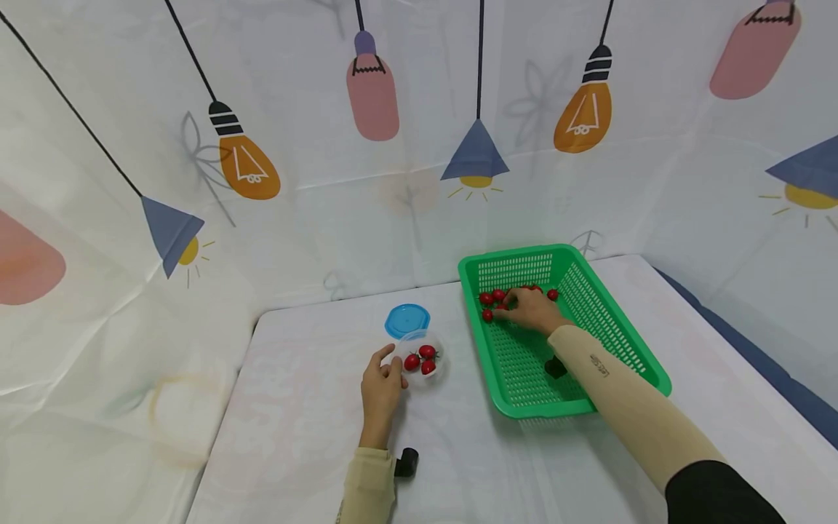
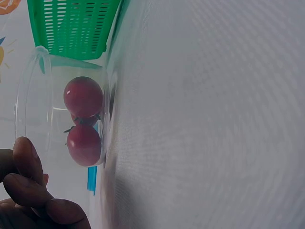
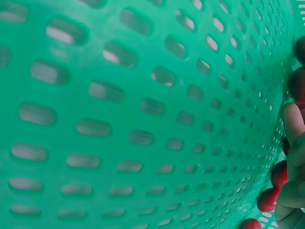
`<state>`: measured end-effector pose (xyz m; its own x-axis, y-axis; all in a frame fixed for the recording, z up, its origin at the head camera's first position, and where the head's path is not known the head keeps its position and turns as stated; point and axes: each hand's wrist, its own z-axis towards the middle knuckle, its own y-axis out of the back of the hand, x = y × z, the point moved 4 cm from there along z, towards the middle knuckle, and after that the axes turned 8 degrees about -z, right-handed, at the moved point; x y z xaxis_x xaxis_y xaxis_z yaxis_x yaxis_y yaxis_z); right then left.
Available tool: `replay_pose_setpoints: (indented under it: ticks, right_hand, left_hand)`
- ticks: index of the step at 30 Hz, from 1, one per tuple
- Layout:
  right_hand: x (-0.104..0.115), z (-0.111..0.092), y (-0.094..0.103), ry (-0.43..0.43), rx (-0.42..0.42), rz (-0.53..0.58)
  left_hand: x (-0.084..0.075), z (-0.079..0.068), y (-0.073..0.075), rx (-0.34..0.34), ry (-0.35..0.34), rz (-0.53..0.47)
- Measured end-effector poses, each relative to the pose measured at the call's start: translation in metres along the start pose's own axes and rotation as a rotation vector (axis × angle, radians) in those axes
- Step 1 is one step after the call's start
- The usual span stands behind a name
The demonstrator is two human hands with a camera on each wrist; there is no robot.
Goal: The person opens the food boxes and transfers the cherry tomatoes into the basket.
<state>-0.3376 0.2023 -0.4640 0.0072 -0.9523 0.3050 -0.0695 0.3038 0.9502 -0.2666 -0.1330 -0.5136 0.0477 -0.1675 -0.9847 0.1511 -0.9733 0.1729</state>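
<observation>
My left hand (image 1: 381, 393) is beside a clear plastic cup (image 2: 57, 95), its fingertips (image 2: 28, 155) right at the rim. The cup stands upright on the table with three cherry tomatoes (image 1: 428, 351) inside, some with green stems. Over at the right, my right hand (image 1: 533, 311) reaches down into a green basket (image 1: 481, 349). Its thumb and index finger are spread around a cherry tomato (image 1: 503, 306) at the basket's far left. More cherry tomatoes (image 1: 486, 298) lie close about the fingers, partly covered by the hand.
A round blue lid (image 1: 407, 320) lies just behind the cup. White cloth covers the table (image 1: 294, 407), and a white curtain (image 1: 419, 204) printed with lamps hangs along its back. The basket's raised, slotted walls surround my right hand. Dark blue material (image 1: 753, 356) shows past the table's right edge.
</observation>
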Motion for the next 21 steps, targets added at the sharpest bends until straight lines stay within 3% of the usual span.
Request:
replay_pose_setpoints:
  ticks: [21]
  right_hand:
    - [0.0041,0.0027,0.0042,0.006,-0.033,0.036]
  left_hand:
    - [-0.0014,-0.0010,0.0012,0.006,-0.010,-0.008]
